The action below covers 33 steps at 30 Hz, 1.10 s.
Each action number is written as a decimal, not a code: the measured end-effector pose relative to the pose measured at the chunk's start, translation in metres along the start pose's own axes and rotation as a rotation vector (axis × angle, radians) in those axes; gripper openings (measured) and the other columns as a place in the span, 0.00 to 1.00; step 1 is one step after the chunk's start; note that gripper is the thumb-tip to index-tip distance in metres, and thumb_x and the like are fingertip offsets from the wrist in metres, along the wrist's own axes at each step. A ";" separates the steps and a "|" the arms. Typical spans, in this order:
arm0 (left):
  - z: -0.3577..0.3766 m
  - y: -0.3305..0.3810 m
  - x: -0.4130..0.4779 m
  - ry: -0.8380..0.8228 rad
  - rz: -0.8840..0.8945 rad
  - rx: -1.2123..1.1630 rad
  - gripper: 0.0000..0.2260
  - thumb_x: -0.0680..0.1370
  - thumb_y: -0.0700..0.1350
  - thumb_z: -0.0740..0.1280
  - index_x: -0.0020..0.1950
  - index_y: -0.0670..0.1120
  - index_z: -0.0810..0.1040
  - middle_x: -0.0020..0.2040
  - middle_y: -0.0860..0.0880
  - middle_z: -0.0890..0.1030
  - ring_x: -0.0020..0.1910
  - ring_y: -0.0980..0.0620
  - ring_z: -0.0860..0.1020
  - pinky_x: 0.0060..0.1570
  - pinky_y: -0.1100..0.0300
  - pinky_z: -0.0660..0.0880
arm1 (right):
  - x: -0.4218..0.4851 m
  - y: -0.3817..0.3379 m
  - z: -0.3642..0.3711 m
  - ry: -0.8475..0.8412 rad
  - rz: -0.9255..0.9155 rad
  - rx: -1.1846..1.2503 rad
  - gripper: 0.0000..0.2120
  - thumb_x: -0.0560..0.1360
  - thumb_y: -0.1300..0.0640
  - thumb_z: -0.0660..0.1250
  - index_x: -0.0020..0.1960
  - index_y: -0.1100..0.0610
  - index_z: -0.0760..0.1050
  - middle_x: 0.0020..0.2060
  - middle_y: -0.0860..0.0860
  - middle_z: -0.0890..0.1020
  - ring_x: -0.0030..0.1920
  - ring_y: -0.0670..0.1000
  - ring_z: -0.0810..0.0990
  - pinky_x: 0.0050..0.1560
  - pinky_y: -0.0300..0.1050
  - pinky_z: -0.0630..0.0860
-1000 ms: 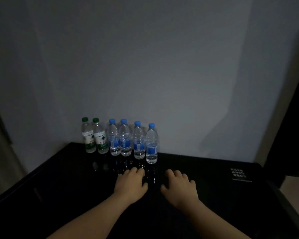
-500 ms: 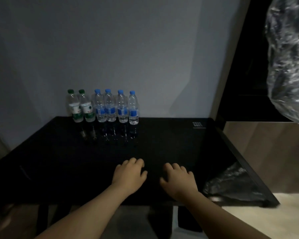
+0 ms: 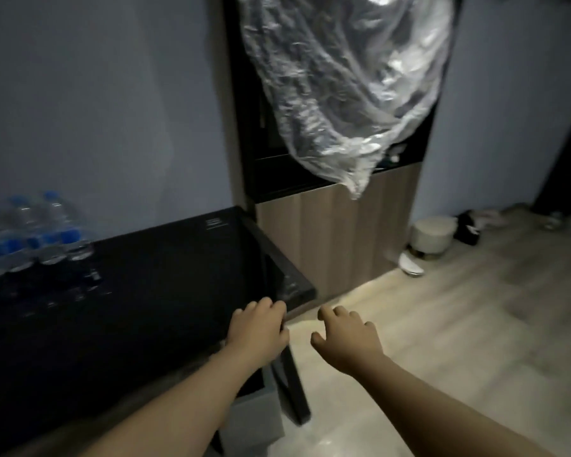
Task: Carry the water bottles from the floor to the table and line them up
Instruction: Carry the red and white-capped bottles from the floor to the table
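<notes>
A row of clear water bottles with blue caps and blue labels stands blurred at the far left of the black table, against the grey wall. My left hand hovers over the table's near right corner, fingers curled, holding nothing. My right hand is beyond the table edge, above the wooden floor, fingers spread and empty. No bottles on the floor are in view.
A crumpled clear plastic cover hangs over a dark recess above a wood-panelled cabinet. A round white bin, a white dish and small dark items sit along the far wall on the light wooden floor.
The view has swung right and away from the bottles, which slid to the left edge. Both hands moved from over the table top to its right corner and past it.
</notes>
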<state>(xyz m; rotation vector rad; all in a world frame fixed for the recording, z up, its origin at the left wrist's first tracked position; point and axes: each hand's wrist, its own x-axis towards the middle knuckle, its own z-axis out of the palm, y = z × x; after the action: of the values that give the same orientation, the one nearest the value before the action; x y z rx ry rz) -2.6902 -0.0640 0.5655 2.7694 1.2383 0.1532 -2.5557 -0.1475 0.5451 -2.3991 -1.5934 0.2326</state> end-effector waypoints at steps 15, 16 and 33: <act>0.085 0.380 0.106 -0.140 0.448 -0.007 0.15 0.77 0.53 0.58 0.62 0.51 0.68 0.61 0.50 0.72 0.60 0.47 0.71 0.55 0.54 0.68 | -0.096 0.355 -0.105 0.038 0.515 -0.011 0.19 0.76 0.46 0.54 0.64 0.53 0.63 0.61 0.52 0.72 0.61 0.56 0.70 0.59 0.50 0.68; 0.089 0.394 0.115 -0.145 0.468 -0.008 0.15 0.77 0.53 0.58 0.62 0.51 0.68 0.61 0.50 0.72 0.60 0.47 0.71 0.54 0.54 0.68 | -0.096 0.370 -0.108 0.043 0.533 -0.007 0.19 0.76 0.46 0.54 0.64 0.52 0.63 0.61 0.52 0.72 0.61 0.55 0.70 0.58 0.50 0.68; 0.125 0.563 0.396 -0.166 0.664 -0.070 0.15 0.75 0.54 0.60 0.60 0.51 0.70 0.59 0.49 0.74 0.59 0.46 0.72 0.54 0.52 0.69 | 0.094 0.584 -0.181 0.063 0.747 0.065 0.20 0.76 0.46 0.54 0.65 0.51 0.63 0.65 0.52 0.70 0.64 0.55 0.68 0.59 0.51 0.66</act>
<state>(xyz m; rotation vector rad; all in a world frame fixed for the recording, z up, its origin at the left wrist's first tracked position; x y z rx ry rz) -1.9964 -0.1487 0.5381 2.9377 0.2395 0.0126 -1.9558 -0.2983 0.5465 -2.7997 -0.5869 0.3266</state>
